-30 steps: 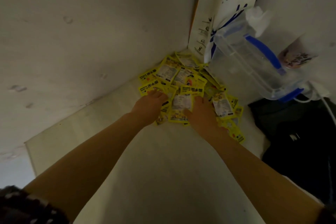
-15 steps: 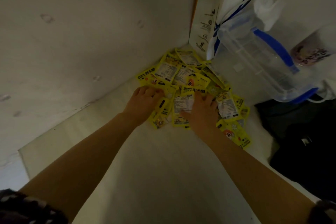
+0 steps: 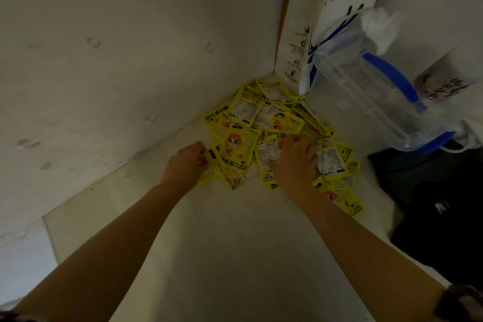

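Scuffed white plaster wall (image 3: 104, 60) is filling the left side, meeting a pale, smooth desk (image 3: 209, 256) along a slanting edge and closing into a dim corner. Left hand (image 3: 185, 165) is pinching the near-left edge of a heap of small yellow printed foil packets (image 3: 261, 123), which is lying in that corner, close to the wall. Right hand (image 3: 295, 162) is pressing palm-down on the heap's middle, fingers spread. Behind the heap, a tall white paper coffee bag (image 3: 339, 8) is standing upright against the back wall, and just beside it a clear plastic jug with blue handle (image 3: 366, 102) is standing. Black fabric bag (image 3: 444, 217) is lying at the far right.
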Available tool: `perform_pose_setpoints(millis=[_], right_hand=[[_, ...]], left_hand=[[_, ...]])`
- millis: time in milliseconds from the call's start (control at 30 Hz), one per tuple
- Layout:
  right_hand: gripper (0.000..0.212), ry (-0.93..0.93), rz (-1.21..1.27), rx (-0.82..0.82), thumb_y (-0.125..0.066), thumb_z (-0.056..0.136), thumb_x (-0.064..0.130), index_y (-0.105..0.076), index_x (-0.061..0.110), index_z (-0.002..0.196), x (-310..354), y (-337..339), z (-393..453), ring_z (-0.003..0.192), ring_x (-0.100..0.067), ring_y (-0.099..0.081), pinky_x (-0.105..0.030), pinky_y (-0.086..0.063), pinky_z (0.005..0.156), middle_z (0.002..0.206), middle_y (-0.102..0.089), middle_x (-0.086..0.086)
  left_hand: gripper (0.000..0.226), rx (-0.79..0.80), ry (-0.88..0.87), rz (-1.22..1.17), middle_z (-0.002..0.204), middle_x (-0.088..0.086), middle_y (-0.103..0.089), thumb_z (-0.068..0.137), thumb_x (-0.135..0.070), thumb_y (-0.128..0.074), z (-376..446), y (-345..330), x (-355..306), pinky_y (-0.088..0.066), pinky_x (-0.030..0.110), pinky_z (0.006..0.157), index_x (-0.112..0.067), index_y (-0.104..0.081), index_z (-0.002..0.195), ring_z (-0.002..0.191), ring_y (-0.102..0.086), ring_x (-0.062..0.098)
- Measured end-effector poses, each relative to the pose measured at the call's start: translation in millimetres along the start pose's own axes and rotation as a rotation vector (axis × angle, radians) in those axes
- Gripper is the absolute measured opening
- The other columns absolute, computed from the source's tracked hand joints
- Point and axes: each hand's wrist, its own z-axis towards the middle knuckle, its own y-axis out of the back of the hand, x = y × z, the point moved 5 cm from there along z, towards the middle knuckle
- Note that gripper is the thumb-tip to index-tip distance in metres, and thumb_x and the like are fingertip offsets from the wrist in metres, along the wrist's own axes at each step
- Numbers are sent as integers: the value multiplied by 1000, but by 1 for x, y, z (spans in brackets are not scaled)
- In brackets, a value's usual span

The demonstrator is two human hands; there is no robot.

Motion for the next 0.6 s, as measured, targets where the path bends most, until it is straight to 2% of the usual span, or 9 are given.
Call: perform_pose_setpoints(millis=[67,133,200,267,333,400,467,533,600], right_hand=[[58,18,-53,-50,-86,63,26,-52,7,107,4,-1,-4,104,-43,-54,-51,-46,84,113,-55,-22],[51,14,-57,-87,-82,70,22,-52,9,109,6,-3,-4,100,-40,-55,-49,-46,80,106,-58,-19],[46,-4,17,-74,-70,84,21,-47,10,122,8,-5,-1,112,-40,-49,-49,-40,87,118,-53,-20],[44,-28,52,-9,-60,92,22,-40,8,129,8,-8,4,123,-41,-39,-49,-34,94,129,-46,-20],[43,-34,45,53,-54,96,23,-36,6,131,8,-10,6,130,-41,-32,-50,-31,100,135,-41,-19],[45,-25,35,119,-55,95,24,-37,7,132,7,-9,8,135,-40,-27,-51,-29,103,139,-40,-17],[51,-33,90,179,-59,91,29,-40,8,134,3,-6,9,138,-38,-24,-52,-25,106,142,-39,-15],[55,-44,147,210,-63,88,33,-44,10,133,-3,-1,9,137,-36,-26,-51,-23,107,142,-41,-13],[56,-55,163,202,-65,86,35,-45,11,133,-10,4,6,136,-35,-27,-50,-23,108,141,-41,-12]], left_hand=[[20,-6,49,-89,94,5,-69,82,-14,-66,1,5,3,-50,34,69,-17,-50,94,83,-64,27],[25,-2,101,-190,94,3,-70,82,-14,-68,0,9,4,-56,39,69,-22,-46,91,78,-66,27],[26,-9,123,-237,92,4,-70,82,-15,-69,1,12,3,-58,41,67,-22,-46,89,73,-66,27],[24,-26,145,-279,85,5,-67,83,-13,-69,4,15,1,-53,30,54,-18,-46,82,65,-63,22],[31,-52,175,-345,71,2,-57,82,-10,-69,7,18,-3,-42,20,43,-19,-42,70,57,-54,18],[28,-82,219,-446,67,3,-55,79,-12,-72,11,20,-4,-41,23,47,-17,-47,67,57,-53,20],[15,-83,277,-595,77,9,-65,78,-14,-74,15,18,-7,-51,31,54,-10,-61,81,58,-59,21],[17,-65,311,-704,82,9,-68,76,-14,-75,19,13,-13,-57,40,64,-9,-65,89,62,-62,22],[16,-45,316,-736,80,5,-68,75,-14,-76,23,8,-22,-57,43,69,-11,-66,88,65,-64,22]])
